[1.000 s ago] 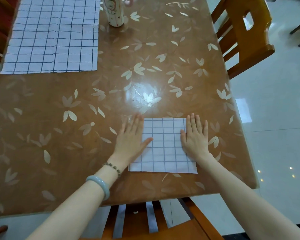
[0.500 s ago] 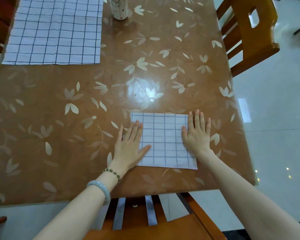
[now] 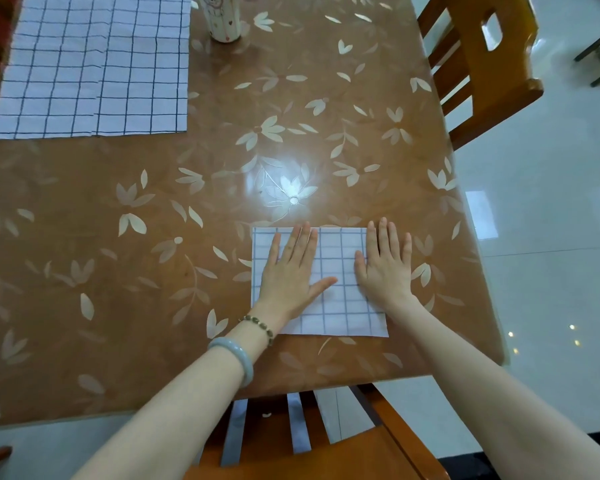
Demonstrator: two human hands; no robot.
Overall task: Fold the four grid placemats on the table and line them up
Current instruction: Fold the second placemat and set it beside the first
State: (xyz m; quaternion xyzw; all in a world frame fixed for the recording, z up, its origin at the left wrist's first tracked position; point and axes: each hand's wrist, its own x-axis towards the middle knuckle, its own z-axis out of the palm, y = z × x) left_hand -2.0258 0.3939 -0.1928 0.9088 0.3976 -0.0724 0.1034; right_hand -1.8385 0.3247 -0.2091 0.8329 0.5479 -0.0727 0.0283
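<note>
A folded white placemat with a blue grid (image 3: 336, 299) lies near the front right of the brown table (image 3: 153, 271). My left hand (image 3: 290, 275) rests flat on its left half, fingers apart. My right hand (image 3: 387, 268) presses flat on its right edge, partly over the table. Neither hand grips anything. At the far left lies an unfolded grid placemat (image 3: 90, 67), with the edge of a layer showing along it; how many are stacked there I cannot tell.
A white patterned cup (image 3: 222, 19) stands at the back, just right of the flat placemat. A wooden chair (image 3: 478, 64) sits at the table's right side and another (image 3: 326, 455) under the near edge. The table's right edge drops to a glossy white floor.
My left hand has slid from the mat's left edge further onto the mat. My right hand stays on the right edge. The view has shifted slightly.
</note>
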